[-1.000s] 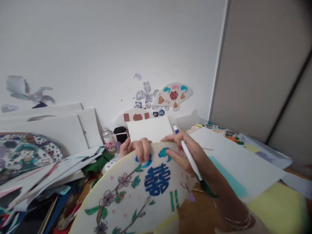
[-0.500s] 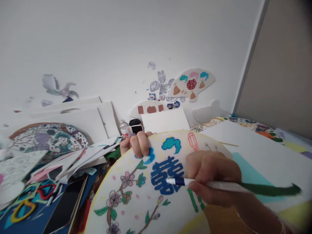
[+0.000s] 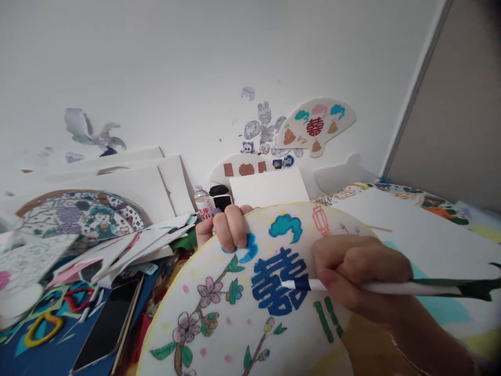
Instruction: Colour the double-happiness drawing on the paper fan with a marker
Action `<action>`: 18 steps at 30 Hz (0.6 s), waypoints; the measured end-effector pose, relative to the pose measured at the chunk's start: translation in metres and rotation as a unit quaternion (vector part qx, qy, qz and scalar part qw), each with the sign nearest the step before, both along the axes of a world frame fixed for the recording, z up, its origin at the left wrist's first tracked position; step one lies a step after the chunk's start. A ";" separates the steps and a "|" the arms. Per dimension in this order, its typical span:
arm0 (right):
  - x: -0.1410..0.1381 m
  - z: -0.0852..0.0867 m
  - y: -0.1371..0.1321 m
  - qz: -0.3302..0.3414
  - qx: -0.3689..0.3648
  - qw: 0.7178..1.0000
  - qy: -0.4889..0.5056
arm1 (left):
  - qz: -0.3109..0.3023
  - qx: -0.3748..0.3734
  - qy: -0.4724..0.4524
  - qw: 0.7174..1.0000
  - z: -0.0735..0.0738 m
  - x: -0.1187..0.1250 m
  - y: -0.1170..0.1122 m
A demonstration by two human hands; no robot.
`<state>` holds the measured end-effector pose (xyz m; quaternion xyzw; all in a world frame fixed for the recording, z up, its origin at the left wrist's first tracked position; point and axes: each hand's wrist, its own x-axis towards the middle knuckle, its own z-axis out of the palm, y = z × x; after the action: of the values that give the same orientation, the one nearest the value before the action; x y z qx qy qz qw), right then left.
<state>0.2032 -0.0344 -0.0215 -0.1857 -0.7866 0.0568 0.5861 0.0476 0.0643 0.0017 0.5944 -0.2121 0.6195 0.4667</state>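
Note:
A round painted fan with a blue character, pink blossoms and teal clouds fills the lower middle. My left hand curls over its top rim, fingers closed on it. My right hand pinches a white marker pen with a blue tip, and the tip rests on the blue character. Something dark green sticks out at the pen's rear end, at the right edge.
A dark phone lies at the lower left among a heap of cut paper and a painted round board. A small bottle and a black box stand by the wall. White sheets lie to the right. Paper cut-outs hang on the wall.
My right hand swung the pen from upright above the fan down to the blue character, tip now touching it. The view shifted right and down. My left hand kept its hold on the rim.

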 end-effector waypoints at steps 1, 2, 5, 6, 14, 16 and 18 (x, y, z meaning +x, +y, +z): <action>0.000 0.000 0.000 0.001 -0.003 1.000 0.005 | -0.026 0.042 -0.013 0.999 0.000 0.001 0.006; 0.000 -0.001 0.000 0.003 -0.007 1.000 0.010 | -0.049 0.076 -0.022 0.996 0.000 0.003 0.010; 0.000 0.000 0.001 0.017 -0.015 1.000 0.013 | -0.089 0.127 -0.029 0.988 0.001 0.005 0.017; -0.001 0.001 0.001 0.019 -0.017 1.000 0.016 | -0.099 0.134 -0.029 0.986 0.001 0.005 0.017; -0.003 0.006 0.001 0.007 -0.010 0.999 0.030 | -0.180 0.091 -0.057 0.978 -0.002 0.010 0.001; -0.003 0.007 0.000 0.005 -0.011 1.000 0.028 | -0.188 0.092 -0.052 0.977 -0.003 0.009 0.001; -0.003 0.007 -0.001 0.004 -0.014 1.000 0.028 | -0.188 0.088 -0.050 0.977 -0.003 0.009 0.002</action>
<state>0.2007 -0.0354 -0.0147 -0.1891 -0.7697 0.0749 0.6052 0.0565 0.0660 -0.0013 0.5506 -0.3967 0.5286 0.5099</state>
